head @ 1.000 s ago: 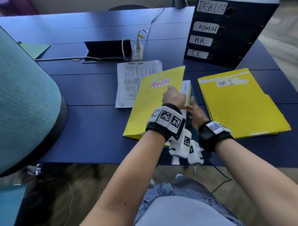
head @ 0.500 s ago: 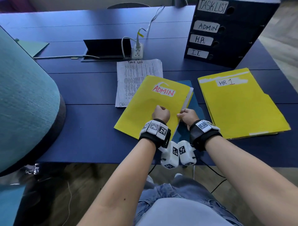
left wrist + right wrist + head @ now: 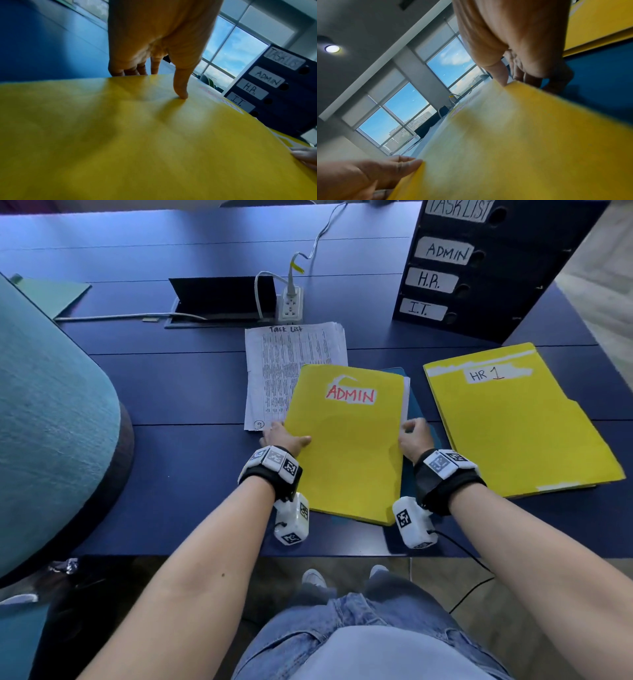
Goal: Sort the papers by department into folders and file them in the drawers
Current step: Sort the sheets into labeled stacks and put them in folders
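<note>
From the head camera, the yellow ADMIN folder (image 3: 349,446) lies closed at the centre of the blue table (image 3: 171,392), its top corner overlapping the Task List paper (image 3: 274,371) at 11 o'clock and a teal folder (image 3: 416,412) showing from under its right edge. The left hand (image 3: 282,436) grips the folder's left edge at 9 o'clock, thumb on the cover; the right hand (image 3: 414,434) pinches the right edge at 3 o'clock, fingers curled. The HR 1 folder (image 3: 520,426) lies just beside at 3 o'clock, and the labelled drawer unit (image 3: 479,268) stands at 1 o'clock. In the left wrist view, the thumb (image 3: 180,83) presses the yellow cover while the fingers (image 3: 126,69) wrap under its edge. In the right wrist view, thumb (image 3: 500,74) on top and fingers (image 3: 530,78) beneath clamp the folder's edge.
</note>
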A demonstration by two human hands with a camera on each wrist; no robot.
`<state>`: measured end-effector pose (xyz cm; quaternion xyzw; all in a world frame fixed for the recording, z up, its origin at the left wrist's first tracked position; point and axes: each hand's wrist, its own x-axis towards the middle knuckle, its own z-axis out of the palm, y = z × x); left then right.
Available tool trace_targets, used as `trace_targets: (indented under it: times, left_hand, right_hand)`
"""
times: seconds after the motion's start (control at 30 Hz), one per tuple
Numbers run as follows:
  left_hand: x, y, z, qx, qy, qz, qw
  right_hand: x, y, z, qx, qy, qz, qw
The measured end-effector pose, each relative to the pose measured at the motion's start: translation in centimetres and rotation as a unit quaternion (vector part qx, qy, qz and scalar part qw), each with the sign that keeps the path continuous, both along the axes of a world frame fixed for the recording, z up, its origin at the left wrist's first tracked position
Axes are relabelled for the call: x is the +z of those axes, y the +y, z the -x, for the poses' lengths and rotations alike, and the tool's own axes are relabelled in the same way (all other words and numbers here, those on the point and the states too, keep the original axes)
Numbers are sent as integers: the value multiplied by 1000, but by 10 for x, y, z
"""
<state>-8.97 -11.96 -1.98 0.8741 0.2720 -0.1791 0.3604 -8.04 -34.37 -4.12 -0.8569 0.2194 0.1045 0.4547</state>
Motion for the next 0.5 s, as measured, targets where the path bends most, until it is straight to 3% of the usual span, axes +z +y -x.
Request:
trace_targets:
  times: [0.2,0.33,0.5]
  left_hand:
    - [-7,-1,4,11,-28,70,997]
    - [-12,3,9,18,-40,103,994]
    - [-18,7,12,29,-61,237,969]
  right_hand:
    - [0,5,-7,-20,7,-12,1000]
    - [4,4,-10,3,56,-35,998]
    - [5,7,-11,26,105,61,992]
